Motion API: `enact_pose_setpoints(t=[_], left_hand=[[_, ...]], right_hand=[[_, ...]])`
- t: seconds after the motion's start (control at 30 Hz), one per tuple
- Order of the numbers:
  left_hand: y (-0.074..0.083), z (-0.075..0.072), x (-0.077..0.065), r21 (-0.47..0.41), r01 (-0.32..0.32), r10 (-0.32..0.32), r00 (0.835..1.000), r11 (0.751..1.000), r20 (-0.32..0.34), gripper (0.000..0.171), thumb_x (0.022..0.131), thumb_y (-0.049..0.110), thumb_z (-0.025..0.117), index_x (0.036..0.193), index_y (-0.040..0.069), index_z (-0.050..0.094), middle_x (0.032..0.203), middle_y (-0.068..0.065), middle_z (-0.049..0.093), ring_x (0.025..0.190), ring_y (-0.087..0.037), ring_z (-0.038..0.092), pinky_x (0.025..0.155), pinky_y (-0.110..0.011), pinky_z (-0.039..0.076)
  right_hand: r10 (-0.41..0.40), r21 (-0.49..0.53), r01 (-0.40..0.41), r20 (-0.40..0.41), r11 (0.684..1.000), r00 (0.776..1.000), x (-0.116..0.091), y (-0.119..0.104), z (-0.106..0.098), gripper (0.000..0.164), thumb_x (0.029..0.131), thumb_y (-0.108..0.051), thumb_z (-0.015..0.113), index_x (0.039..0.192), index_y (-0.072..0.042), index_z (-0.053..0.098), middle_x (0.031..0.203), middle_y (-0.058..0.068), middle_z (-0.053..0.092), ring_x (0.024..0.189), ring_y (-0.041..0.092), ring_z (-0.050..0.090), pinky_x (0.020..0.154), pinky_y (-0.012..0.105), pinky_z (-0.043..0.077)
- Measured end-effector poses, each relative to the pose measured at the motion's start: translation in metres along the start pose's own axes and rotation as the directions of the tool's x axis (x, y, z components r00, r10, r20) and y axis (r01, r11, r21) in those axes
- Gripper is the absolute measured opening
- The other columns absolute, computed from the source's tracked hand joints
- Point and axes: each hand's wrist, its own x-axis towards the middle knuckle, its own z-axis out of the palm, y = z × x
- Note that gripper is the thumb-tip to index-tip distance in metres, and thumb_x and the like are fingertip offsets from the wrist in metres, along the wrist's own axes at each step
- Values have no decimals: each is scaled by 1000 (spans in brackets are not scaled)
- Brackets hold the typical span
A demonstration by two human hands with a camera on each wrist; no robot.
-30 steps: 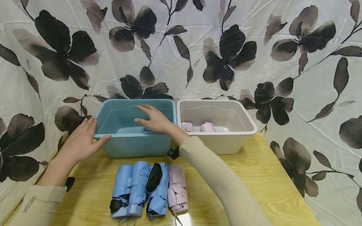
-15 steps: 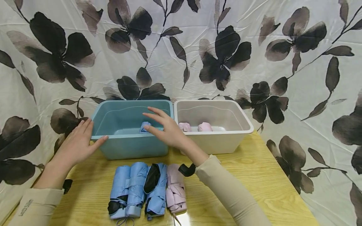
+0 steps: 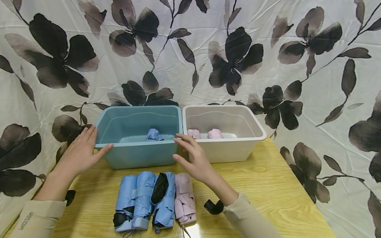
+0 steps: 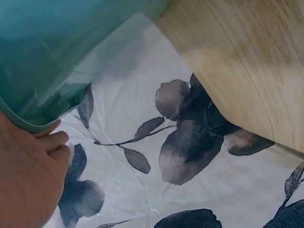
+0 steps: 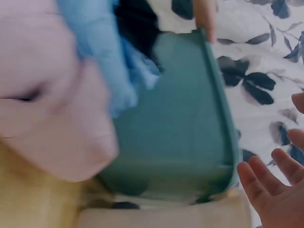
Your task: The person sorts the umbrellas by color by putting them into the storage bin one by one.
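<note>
My left hand [image 3: 78, 153] rests at the left front corner of the teal bin [image 3: 140, 157], fingers along its side and thumb by the front rim. In the left wrist view, the fingertips meet the bin's rim. My right hand [image 3: 197, 161] holds nothing, its fingers spread in front of where the two bins meet. Inside the teal bin lies one blue folded umbrella [image 3: 153, 135]. Three blue folded umbrellas [image 3: 144, 195] and a pink folded umbrella [image 3: 185, 198] lie side by side on the table. The pink one is nearest my right hand.
A white bin [image 3: 229, 150] stands against the teal one's right side, with two pink bundles [image 3: 215, 133] in it. The wooden table [image 3: 262, 185] bears everything. Floral cloth [image 3: 190, 53] hangs behind and at both sides.
My right hand has drawn back from inside the teal bin, moving right and toward me, and the blue umbrella there now shows. My left hand stays at the bin's corner.
</note>
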Motion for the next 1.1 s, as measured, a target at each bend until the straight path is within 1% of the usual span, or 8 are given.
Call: enact_pose_setpoints(t=[0.1, 0.27, 0.47, 0.7, 0.8, 0.93, 1.0, 1.1], left_hand=[[1, 1, 0, -5, -1, 1, 1000, 1000, 0, 99, 106, 58, 47, 157, -19, 13, 164, -40, 10, 153, -58, 5, 121, -71, 10], [0, 0, 1, -1, -4, 4, 1000, 1000, -4, 98, 106, 58, 47, 157, -19, 13, 165, -40, 11, 153, -58, 6, 121, -72, 10], [0, 1, 0, -5, 2, -2, 1000, 1000, -5, 98, 106, 58, 47, 157, -19, 13, 165, -40, 11, 153, -58, 6, 120, -72, 11], [0, 1, 0, -5, 2, -2, 1000, 1000, -6, 98, 106, 58, 47, 157, -19, 13, 164, -40, 11, 153, -58, 6, 120, -72, 10], [0, 1, -1, -6, 3, -3, 1000, 1000, -4, 98, 106, 58, 47, 157, -20, 13, 164, -41, 11, 152, -58, 7, 120, -72, 11], [0, 1, -1, -7, 4, -4, 1000, 1000, -1, 98, 106, 58, 47, 157, -19, 13, 164, -40, 11, 153, -58, 6, 120, -72, 11], [1, 1, -1, -6, 4, -4, 1000, 1000, -3, 98, 106, 58, 47, 157, -19, 13, 165, -40, 11, 153, -58, 7, 120, -73, 11], [0, 1, 0, -2, 3, -3, 1000, 1000, -3, 98, 106, 58, 46, 157, -19, 13, 165, -40, 10, 153, -58, 6, 120, -72, 11]], right_hand=[[35, 12, -35, -5, 999, 999, -19, 7, 0, 54, 97, -11, 73, 148, -3, 56, 156, 12, 48, 127, 29, 59, 97, 51, 57], [109, -28, -109, 3, 994, 994, -47, 18, 5, 58, 98, -17, 73, 152, -11, 54, 158, 8, 47, 128, 26, 58, 97, 46, 57], [222, -75, -216, 93, 974, 971, -74, 29, 12, 64, 97, -17, 75, 155, -11, 49, 161, 6, 42, 140, 29, 50, 100, 51, 55], [363, -225, -315, 221, 922, 905, -93, 33, 18, 80, 93, -33, 78, 160, -11, 40, 164, 16, 34, 148, 40, 38, 115, 61, 39], [414, -248, -352, 274, 903, 868, -97, 34, 19, 88, 92, -42, 78, 162, -9, 36, 165, 21, 30, 149, 42, 35, 115, 63, 38], [466, -264, -394, 329, 880, 821, -98, 33, 20, 98, 89, -53, 78, 164, -10, 31, 166, 19, 29, 149, 41, 35, 115, 62, 39], [478, -265, -404, 351, 875, 805, -97, 33, 20, 103, 87, -56, 78, 165, -10, 29, 167, 16, 28, 149, 40, 37, 116, 60, 39], [486, -268, -410, 368, 872, 792, -96, 32, 20, 107, 85, -57, 80, 166, -10, 27, 167, 12, 28, 145, 38, 43, 115, 56, 42]])
